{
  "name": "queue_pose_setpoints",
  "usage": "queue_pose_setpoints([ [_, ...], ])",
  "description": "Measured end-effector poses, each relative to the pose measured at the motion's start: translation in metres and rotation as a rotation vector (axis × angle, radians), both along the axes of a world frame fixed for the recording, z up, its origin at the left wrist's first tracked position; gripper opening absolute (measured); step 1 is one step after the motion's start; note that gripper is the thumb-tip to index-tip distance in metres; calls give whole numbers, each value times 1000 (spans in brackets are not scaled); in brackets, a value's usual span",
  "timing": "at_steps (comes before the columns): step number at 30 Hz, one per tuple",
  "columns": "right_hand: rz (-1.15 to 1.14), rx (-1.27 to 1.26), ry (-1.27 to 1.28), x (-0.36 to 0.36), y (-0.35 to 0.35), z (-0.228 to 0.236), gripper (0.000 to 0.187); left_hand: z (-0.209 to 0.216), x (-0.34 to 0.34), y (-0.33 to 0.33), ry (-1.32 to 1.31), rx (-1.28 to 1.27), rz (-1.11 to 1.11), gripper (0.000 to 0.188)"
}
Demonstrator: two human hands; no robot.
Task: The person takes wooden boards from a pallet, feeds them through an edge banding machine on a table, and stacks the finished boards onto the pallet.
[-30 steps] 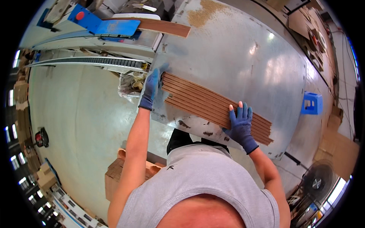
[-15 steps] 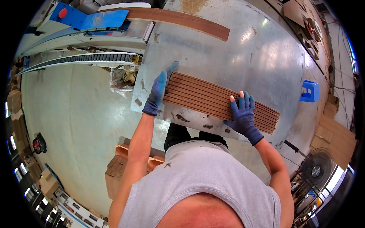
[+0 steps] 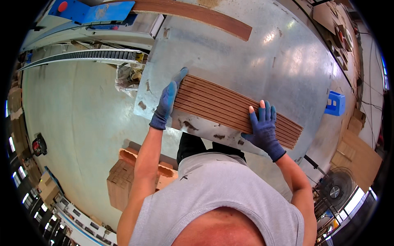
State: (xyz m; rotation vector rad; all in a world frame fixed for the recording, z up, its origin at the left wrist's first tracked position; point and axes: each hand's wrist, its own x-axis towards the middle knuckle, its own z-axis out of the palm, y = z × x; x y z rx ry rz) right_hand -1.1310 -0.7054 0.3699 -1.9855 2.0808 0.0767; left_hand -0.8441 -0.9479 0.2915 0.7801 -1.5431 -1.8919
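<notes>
A row of narrow brown wood-grain strips (image 3: 221, 104) lies side by side at a slant on the grey metal table (image 3: 238, 61), close to its front edge. My left hand (image 3: 165, 102), in a blue glove, is held upright with its palm along the left ends of the strips, fingers stretched out. Over the right part of the row, my right hand (image 3: 264, 129) rests flat with fingers spread. Two fingertips of that glove are bare, and the thumb reaches the near edge of the strips.
A long brown board (image 3: 197, 17) lies across the table's far side, beside a blue machine part (image 3: 98, 12). At left is a roller conveyor (image 3: 90, 55). A blue stool (image 3: 335, 103) and a fan (image 3: 335, 190) stand to the right. Stacked wood pieces (image 3: 119, 184) sit near my left arm.
The view has shifted slightly. Both hands keep about the same places on the strips, and the right ends of the strips look more even than before.
</notes>
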Motion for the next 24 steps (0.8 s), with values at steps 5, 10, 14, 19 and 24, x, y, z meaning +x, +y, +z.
queue_pose_setpoints([
  [5,-26,7,-18,-6,5,0,108,-2,-5,6,-14,-40,-12,68],
  [10,-30,2,-5,-7,4,1,107,2,-5,6,-34,-72,-23,67],
  [14,18,-35,0,-12,4,-1,106,3,-6,5,10,-44,-19,63],
  [19,34,-56,-1,-14,7,-5,103,18,-25,14,-201,-358,174,49],
  [24,22,-25,2,-11,3,0,102,55,-109,83,-657,-1111,66,46],
])
